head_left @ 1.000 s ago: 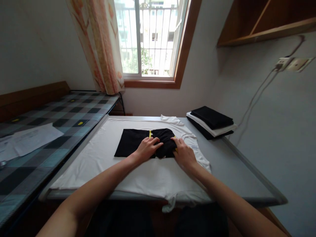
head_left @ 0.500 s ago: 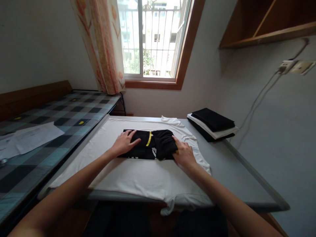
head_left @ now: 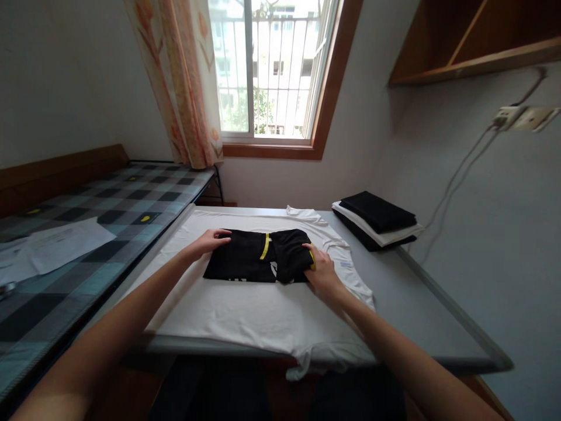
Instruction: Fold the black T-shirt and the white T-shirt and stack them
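A folded black shirt (head_left: 245, 257) with a yellow stripe and white print lies across a spread white T-shirt (head_left: 245, 316). My left hand (head_left: 205, 242) is at the black shirt's far left corner, thumb and fingertips closed together on its edge. At the opposite end, my right hand (head_left: 325, 273) grips the right edge, beside some yellow trim. Its fingers curl over the top of the cloth. Part of the white T-shirt is covered by the black one, and its near sleeve hangs over the table's front edge.
The grey table (head_left: 421, 316) holds a stack of folded black and white clothes (head_left: 377, 213) at its back right. To the left stands a bed with a checked mattress (head_left: 175, 181) and papers (head_left: 70, 242) on it. A window and curtain (head_left: 188, 88) are behind.
My left hand has moved from lying spread on the black shirt to its far left corner, and its fingers have drawn together. My right hand has stayed at the right edge.
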`<state>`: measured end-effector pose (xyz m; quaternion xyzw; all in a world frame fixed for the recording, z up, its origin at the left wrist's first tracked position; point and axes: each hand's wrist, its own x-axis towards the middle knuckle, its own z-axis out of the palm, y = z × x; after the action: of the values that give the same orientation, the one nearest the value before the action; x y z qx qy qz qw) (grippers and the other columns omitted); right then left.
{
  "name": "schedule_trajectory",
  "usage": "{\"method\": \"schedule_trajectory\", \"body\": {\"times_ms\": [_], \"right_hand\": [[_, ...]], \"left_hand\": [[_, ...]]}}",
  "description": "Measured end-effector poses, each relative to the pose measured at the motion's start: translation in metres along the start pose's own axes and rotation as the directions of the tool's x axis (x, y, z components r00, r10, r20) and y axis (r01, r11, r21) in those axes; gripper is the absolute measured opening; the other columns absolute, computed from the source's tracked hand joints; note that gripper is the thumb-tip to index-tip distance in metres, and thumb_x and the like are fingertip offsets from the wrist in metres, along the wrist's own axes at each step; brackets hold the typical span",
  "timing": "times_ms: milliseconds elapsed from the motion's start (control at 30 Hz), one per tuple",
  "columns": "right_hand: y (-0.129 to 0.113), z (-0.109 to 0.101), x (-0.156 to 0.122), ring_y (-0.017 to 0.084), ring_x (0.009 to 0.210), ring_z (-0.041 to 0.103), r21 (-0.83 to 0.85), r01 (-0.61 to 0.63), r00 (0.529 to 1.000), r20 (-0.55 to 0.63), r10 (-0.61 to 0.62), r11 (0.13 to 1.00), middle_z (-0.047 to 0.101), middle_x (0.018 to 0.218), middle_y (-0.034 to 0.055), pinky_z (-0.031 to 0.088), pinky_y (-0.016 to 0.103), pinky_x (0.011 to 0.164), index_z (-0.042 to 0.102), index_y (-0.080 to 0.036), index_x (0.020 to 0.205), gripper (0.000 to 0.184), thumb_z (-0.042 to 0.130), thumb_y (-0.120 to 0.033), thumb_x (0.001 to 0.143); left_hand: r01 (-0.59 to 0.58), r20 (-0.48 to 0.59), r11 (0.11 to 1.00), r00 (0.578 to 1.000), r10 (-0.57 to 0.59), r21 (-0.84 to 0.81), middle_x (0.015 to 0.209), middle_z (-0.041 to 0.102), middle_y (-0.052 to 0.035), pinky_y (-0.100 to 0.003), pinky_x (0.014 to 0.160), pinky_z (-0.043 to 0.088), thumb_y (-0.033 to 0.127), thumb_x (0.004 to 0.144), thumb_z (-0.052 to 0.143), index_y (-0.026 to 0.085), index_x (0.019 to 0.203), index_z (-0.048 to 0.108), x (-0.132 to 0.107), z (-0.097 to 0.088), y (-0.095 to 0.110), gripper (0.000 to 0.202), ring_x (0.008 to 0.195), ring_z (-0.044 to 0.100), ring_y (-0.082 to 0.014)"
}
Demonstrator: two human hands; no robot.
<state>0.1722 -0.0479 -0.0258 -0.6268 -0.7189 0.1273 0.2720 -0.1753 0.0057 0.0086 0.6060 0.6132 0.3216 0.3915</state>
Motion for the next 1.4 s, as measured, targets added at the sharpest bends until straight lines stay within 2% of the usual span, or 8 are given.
{"method": "schedule_trajectory", "body": {"times_ms": [167,367,567,767,900,1033,1233,1400], "right_hand": [[-0.004,0.001,0.005,0.035,0.123,0.047,-0.007,-0.115,0.993,0.025,0.115,0.993,0.062,0.124,0.0092,0.037,0.051,0.098,0.057,-0.028,0.129,0.059,0.058,-0.020,0.070],[-0.004,0.009,0.009,0.024,0.117,0.053,0.147,0.074,0.995,-0.077,-0.063,0.986,0.061,0.120,0.0105,0.041,0.040,0.101,0.058,-0.019,0.121,0.059,0.049,-0.006,0.064],[-0.010,0.010,0.027,0.022,0.120,0.052,0.238,0.223,0.968,-0.169,-0.186,0.945,0.057,0.124,0.0114,0.040,0.040,0.105,0.057,-0.018,0.124,0.062,0.046,-0.004,0.064],[-0.009,0.017,0.084,0.022,0.121,0.052,0.276,0.215,0.964,-0.217,-0.157,0.937,0.058,0.127,0.0144,0.039,0.036,0.105,0.056,-0.011,0.124,0.063,0.045,-0.003,0.063],[-0.002,0.032,0.098,0.021,0.119,0.052,0.227,0.130,0.983,-0.156,-0.095,0.965,0.060,0.123,0.0131,0.039,0.036,0.104,0.059,-0.012,0.120,0.059,0.043,-0.003,0.065],[-0.002,0.041,0.089,0.022,0.117,0.052,0.110,0.061,0.982,-0.183,-0.040,0.992,0.054,0.125,0.0135,0.040,0.034,0.102,0.058,-0.013,0.126,0.056,0.048,-0.007,0.071],[-0.009,0.032,0.077,0.028,0.107,0.056,-0.096,-0.109,0.984,-0.154,0.093,0.989,0.055,0.118,0.0129,0.041,0.041,0.093,0.055,-0.024,0.133,0.052,0.053,-0.026,0.081],[-0.007,0.029,0.077,0.027,0.105,0.060,-0.102,-0.088,0.993,-0.085,0.080,0.991,0.067,0.113,0.0099,0.038,0.041,0.093,0.049,-0.024,0.134,0.053,0.047,-0.021,0.082]], "left_hand": [[0.083,0.039,0.995,0.996,-0.081,-0.057,0.096,0.073,-0.0107,-0.034,0.074,0.050,0.058,0.052,0.078,0.014,0.106,0.071,-0.002,-0.001,0.004,0.070,0.097,0.064,-0.0306],[-0.181,-0.086,0.948,0.974,0.210,0.260,0.127,0.061,-0.0135,-0.042,0.104,0.040,0.055,0.060,0.072,0.014,0.119,0.065,0.002,0.003,0.002,0.072,0.120,0.053,-0.0335],[-0.313,-0.120,0.903,0.926,0.359,0.293,0.133,0.055,-0.0117,-0.043,0.106,0.039,0.042,0.062,0.071,0.015,0.131,0.055,0.016,-0.009,0.008,0.077,0.122,0.052,-0.0305],[-0.160,-0.252,0.975,0.948,0.196,0.156,0.128,0.059,-0.0127,-0.038,0.098,0.046,0.030,0.059,0.072,0.011,0.130,0.055,0.052,-0.022,0.004,0.076,0.112,0.058,-0.0280],[-0.020,-0.253,0.957,0.963,0.097,0.291,0.121,0.061,-0.0148,-0.040,0.098,0.044,0.023,0.054,0.074,0.010,0.113,0.066,0.066,-0.015,-0.007,0.062,0.113,0.057,-0.0326],[0.004,-0.337,0.836,0.916,0.218,0.549,0.133,0.050,-0.0143,-0.048,0.101,0.039,0.030,0.061,0.074,0.019,0.107,0.070,0.063,0.008,-0.005,0.047,0.123,0.046,-0.0385],[-0.541,0.175,0.637,0.820,0.545,0.549,0.117,0.058,-0.0081,-0.038,0.095,0.045,0.048,0.076,0.066,0.023,0.118,0.065,0.040,0.079,0.029,0.049,0.107,0.056,-0.0244],[-0.546,0.181,0.529,0.787,0.590,0.649,0.122,0.054,-0.0105,-0.041,0.094,0.044,0.049,0.072,0.068,0.020,0.131,0.055,0.025,0.135,0.051,0.067,0.105,0.055,-0.0277]]}}
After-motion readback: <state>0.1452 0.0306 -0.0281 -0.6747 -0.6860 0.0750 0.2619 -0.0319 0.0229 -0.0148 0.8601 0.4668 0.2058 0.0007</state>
